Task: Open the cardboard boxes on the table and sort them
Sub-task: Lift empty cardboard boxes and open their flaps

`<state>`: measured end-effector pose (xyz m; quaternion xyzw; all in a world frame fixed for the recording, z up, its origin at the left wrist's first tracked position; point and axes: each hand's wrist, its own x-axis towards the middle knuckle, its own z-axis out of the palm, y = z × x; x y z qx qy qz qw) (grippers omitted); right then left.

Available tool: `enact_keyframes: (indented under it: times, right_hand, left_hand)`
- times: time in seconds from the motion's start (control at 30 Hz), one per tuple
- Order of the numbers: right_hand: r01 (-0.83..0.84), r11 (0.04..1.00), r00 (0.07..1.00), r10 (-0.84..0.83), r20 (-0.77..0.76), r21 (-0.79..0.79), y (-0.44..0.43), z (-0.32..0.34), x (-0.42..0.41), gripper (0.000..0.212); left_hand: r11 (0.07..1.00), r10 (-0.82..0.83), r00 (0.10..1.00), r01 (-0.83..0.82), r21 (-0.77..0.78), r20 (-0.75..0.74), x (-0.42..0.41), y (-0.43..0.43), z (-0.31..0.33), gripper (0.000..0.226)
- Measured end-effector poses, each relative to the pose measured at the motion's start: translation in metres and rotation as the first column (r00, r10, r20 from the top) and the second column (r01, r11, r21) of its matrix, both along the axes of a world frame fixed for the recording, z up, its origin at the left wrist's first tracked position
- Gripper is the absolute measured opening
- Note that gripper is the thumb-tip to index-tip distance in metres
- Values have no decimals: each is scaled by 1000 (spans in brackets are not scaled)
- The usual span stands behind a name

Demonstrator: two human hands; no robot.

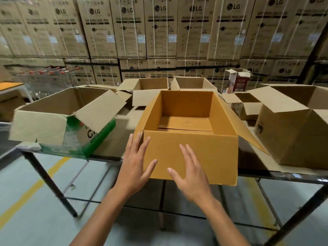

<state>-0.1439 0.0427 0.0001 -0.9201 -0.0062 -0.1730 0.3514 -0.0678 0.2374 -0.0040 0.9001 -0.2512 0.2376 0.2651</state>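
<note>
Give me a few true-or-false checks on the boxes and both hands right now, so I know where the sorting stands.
1. The orange box in front of the hands is open, with nothing visible inside. True.
2. The left hand grips a flap of the orange box. False: its fingers are straight and spread at the box's front left corner, and the right hand is open at the front wall.
3. The box with green print is to the left of the orange box. True.
4. The big box on the right is taped shut. False: its flaps stand open.
5. The small red carton stands inside the orange box. False: it stands at the back right, behind other boxes.
</note>
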Motion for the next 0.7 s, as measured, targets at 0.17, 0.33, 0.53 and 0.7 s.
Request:
enact_keyframes:
  times: [0.17,0.33,0.53,0.7]
  right_hand:
    - [-87,986,996,83,35,140,63,-11,-14,79]
    - [-135,960,989,146,-29,243,157,-44,-14,72]
    - [-294,912,942,327,-75,287,337,-76,2,79]
    - [-411,859,881,461,-111,305,464,-94,18,82]
  left_hand:
    - [992,103,994,-105,-65,-32,-36,65,-14,72]
    - [950,213,962,-245,-195,-168,-79,172,-57,68]
    - [844,411,864,-481,-236,-293,-118,348,-101,64]
    - [765,517,792,-598,-238,-326,-131,466,-114,61]
